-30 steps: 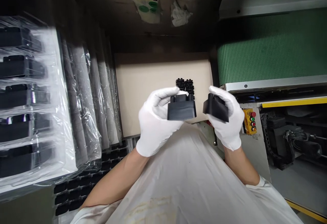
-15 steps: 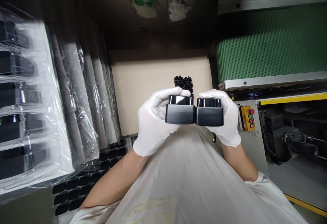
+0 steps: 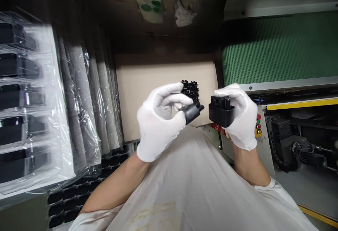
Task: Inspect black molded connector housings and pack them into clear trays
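Both my hands wear white gloves and are raised in front of my chest. My left hand (image 3: 158, 118) is closed round a black plastic part (image 3: 192, 113), turned so that only its end shows past my fingers. My right hand (image 3: 239, 116) grips a second black plastic part (image 3: 221, 110) with its studded top facing me. The two parts are a small gap apart. Behind them, a short stack of the same black parts (image 3: 190, 89) stands on a brown cardboard sheet (image 3: 148, 90).
Plastic-wrapped trays of black parts (image 3: 29, 104) are stacked on the left. A green conveyor belt (image 3: 280, 48) runs at the right, with a yellow button box (image 3: 257, 127) below it. A black grid tray (image 3: 68, 199) lies low on the left.
The two parts were held side by side, touching, half a second ago. Now my hands have drawn apart and my left hand has rotated its part away from view.
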Motion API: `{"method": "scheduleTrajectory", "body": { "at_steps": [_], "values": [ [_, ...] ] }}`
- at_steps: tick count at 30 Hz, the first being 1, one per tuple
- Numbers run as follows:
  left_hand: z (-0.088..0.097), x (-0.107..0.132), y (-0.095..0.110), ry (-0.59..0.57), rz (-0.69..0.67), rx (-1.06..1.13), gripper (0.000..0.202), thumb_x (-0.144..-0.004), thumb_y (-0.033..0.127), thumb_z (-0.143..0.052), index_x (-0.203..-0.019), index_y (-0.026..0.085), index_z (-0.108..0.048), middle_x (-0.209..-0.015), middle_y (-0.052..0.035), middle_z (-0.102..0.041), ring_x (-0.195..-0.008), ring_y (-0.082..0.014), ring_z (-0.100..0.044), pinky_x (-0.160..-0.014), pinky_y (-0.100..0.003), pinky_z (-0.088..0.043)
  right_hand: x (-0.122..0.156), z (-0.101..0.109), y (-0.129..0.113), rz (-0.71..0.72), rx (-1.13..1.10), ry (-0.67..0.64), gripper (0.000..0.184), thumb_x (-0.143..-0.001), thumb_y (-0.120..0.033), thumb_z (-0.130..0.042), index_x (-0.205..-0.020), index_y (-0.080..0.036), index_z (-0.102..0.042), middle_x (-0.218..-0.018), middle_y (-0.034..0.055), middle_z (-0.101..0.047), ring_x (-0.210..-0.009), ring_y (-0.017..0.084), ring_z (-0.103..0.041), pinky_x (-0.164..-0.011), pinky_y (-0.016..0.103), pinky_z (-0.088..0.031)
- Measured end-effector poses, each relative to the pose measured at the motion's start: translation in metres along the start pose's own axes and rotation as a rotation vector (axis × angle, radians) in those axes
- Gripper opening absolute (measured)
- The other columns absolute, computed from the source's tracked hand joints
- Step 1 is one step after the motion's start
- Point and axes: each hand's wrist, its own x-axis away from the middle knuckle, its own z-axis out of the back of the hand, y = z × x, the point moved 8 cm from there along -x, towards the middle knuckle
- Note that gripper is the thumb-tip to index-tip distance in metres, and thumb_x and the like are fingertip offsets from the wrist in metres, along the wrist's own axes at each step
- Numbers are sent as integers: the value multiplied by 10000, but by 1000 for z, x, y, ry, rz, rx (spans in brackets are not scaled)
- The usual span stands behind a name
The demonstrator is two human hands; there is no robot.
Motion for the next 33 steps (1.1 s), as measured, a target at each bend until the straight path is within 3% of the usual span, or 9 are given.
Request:
{"method": "scheduleTrajectory", "body": {
  "at_steps": [4, 6, 9, 13, 16, 19, 24, 27, 33],
  "values": [
    [-19, 0, -56, -76, 96, -67, 334, -796, 152, -723, -1126, 194, -695, -977, -55, -737, -837, -196, -729, -801, -356, -627, 8, -21, 33, -88, -26, -53, 228, -769, -198, -697, -995, -230, -689, -1050, 58, -706, -1017, 244, -680, -947, 426, -589],
    [-13, 2, -108, -115, 211, -188, 369, -794, 134, -659, -1160, 177, -691, -1070, -89, -740, -895, -216, -726, -834, -379, -627, 30, -25, 85, -261, -104, -14, 295, -718, -186, -639, -1009, -213, -678, -1037, 53, -717, -1002, 239, -676, -963, 423, -567],
    [13, 10, -172, -216, 233, -602, 412, -809, 124, -586, -1202, 143, -707, -1252, -148, -693, -1188, -305, -666, -1111, -512, -537, 90, -21, 185, -670, -237, 102, 329, -604, -227, -597, -925, -196, -661, -970, 53, -714, -979, 243, -657, -975, 428, -540],
    [16, 33, -214, -524, 196, -803, 644, -842, 138, -568, -1486, 138, -583, -1485, -169, -553, -1428, -332, -518, -1272, -511, -390, 162, -47, 254, -1056, -534, 40, 419, -536, -289, -636, -946, -210, -652, -1019, 46, -712, -996, 248, -650, -939, 413, -542],
    [-1, 43, -224, -660, 202, -803, 782, -800, 107, -590, -1574, 164, -493, -1538, -153, -520, -1439, -311, -517, -1255, -454, -416, 167, -77, 250, -995, -531, -106, 382, -551, -297, -652, -925, -218, -660, -1013, 22, -713, -1035, 250, -645, -1018, 414, -504],
    [-17, 45, -230, -717, 223, -822, 664, -851, 170, -627, -1512, 145, -564, -1446, -173, -605, -1363, -333, -580, -1210, -475, -452, 159, -100, 231, -900, -460, -238, 350, -576, -296, -660, -913, -209, -684, -1016, 15, -714, -1099, 253, -620, -1093, 401, -445],
    [-17, 58, -228, -690, 364, -765, 517, -859, 149, -639, -1375, 149, -669, -1344, -162, -700, -1287, -335, -653, -1182, -493, -477, 165, -100, 201, -964, -516, -275, 299, -588, -322, -699, -852, -186, -672, -860, -11, -682, -935, 217, -603, -944, 353, -484],
    [-9, 69, -200, -584, 462, -560, 528, -872, 236, -685, -1387, 135, -623, -1315, -145, -716, -1223, -296, -693, -1118, -451, -543, 163, -81, 174, -953, -600, -245, 303, -628, -310, -749, -893, -174, -697, -880, -3, -705, -925, 210, -638, -951, 353, -496],
    [-17, 72, -108, -192, 604, 327, 497, -758, 321, -885, -1106, 196, -554, -1269, -105, -706, -987, -247, -771, -951, -479, -636, 131, -30, 109, -834, -681, -195, 301, -756, -273, -796, -1035, -193, -717, -999, 34, -756, -880, 214, -727, -888, 385, -588]
  ]
}}
